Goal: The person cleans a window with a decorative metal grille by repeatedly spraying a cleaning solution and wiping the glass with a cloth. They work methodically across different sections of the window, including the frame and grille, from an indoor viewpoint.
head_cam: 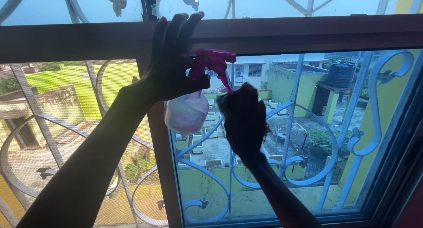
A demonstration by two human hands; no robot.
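My left hand (172,63) is raised against the dark horizontal window bar (308,34), fingers spread upward, and grips a spray bottle (187,113) by its neck. The bottle has a pale translucent body and a pink trigger head (213,60) whose nozzle points right. Just right of the bottle, my right hand (244,118) is bunched against the right glass pane (387,122). It seems to hold a dark cloth with a ragged edge, though backlight leaves it only a silhouette.
A dark vertical frame post (161,166) separates the two panes. Outside stand a blue scrolled grille (304,122) on the right and a grey grille (39,118) on the left. Beyond are yellow-green buildings and a black water tank (341,74).
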